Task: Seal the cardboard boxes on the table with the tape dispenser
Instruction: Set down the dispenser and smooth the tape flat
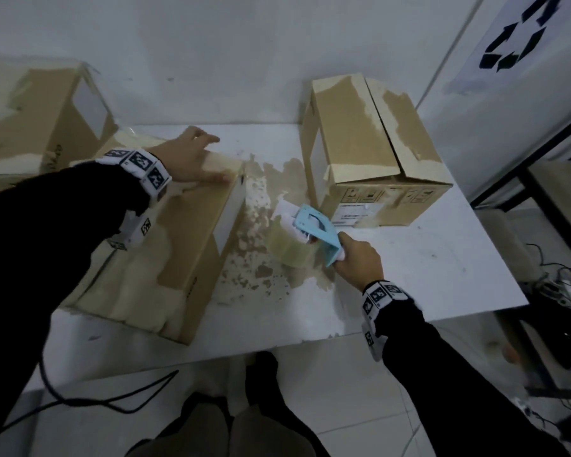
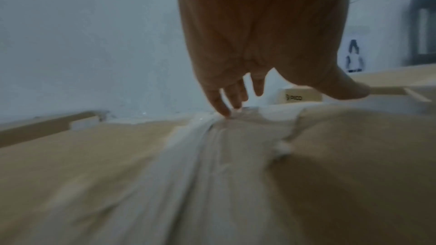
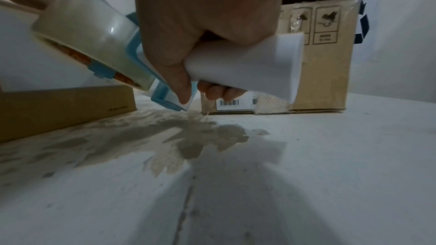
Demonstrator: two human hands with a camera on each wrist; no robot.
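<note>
1. On the white table (image 1: 426,275) the person's left hand (image 1: 188,156) lay flat, fingers straight, pressing down on the far end of the long cardboard box (image 1: 178,245) at the near left.
2. From the left wrist view, the fingertips (image 2: 223,112) touched the wrinkled clear tape (image 2: 212,165) running down the middle of the box top.
3. To the right of that box, the right hand (image 1: 360,262) was clenched round the white handle (image 3: 247,62) of the blue tape dispenser (image 1: 314,225), thumb and fingers wrapped fully about it.
4. Its tape roll (image 1: 289,250) hung over a patch of worn, brownish table surface (image 1: 264,225), between the two boxes.
5. Farther back on the right stood a second cardboard box (image 1: 370,150), upright, its top flaps meeting at a seam.
6. Another box (image 1: 30,120) sat at the far left, well apart from the dispenser.
</note>
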